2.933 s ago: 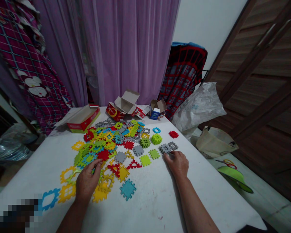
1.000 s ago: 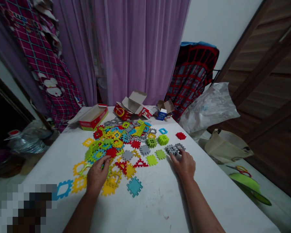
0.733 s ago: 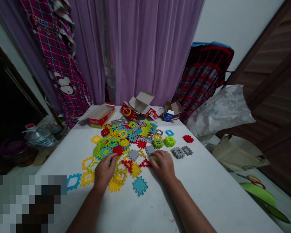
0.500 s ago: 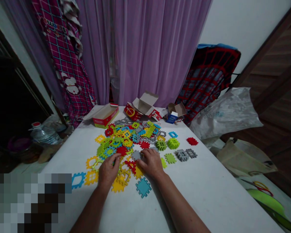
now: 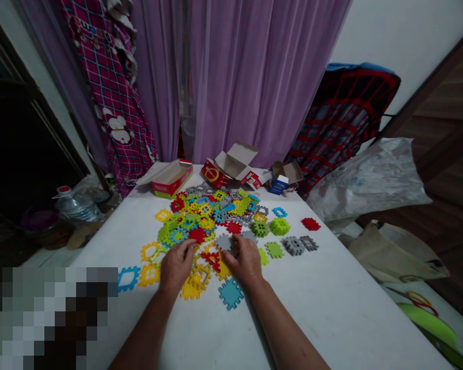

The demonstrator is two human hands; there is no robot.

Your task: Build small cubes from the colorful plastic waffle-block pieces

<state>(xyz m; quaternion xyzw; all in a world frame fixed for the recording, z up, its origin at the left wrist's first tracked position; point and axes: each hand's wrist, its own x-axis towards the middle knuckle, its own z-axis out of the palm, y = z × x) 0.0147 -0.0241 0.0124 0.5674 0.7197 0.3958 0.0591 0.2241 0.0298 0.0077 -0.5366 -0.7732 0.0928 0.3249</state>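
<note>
On the white bench (image 5: 297,308), the left hand (image 5: 176,264) is curled, its thumb close to its fingers; whether it pinches a piece, I cannot tell. A red tile (image 5: 196,235) is just beside these fingertips, at one o'clock from the hand. The right hand (image 5: 248,261) has its fingers bent and its thumb standing apart from them. Its tips are at the edge of a grey tile (image 5: 224,242), at ten o'clock from this hand; I cannot tell if they grip something.

Between the hands lie a red triangle (image 5: 212,260) and, partly hidden, a yellow tile (image 5: 224,269). At seven o'clock from the right hand, a blue tile (image 5: 230,294) lies flat. Between two and three o'clock there is a light green tile (image 5: 274,250) and, farther, a grey block (image 5: 293,245).

At about nine o'clock from the left hand is a blue frame (image 5: 120,280), near a yellow window piece (image 5: 149,275). At twelve o'clock, beyond the hands, spreads the many-coloured pile (image 5: 202,209). Behind it are a red and green box (image 5: 173,181) at eleven o'clock and a blue box (image 5: 278,186) at one o'clock.
</note>
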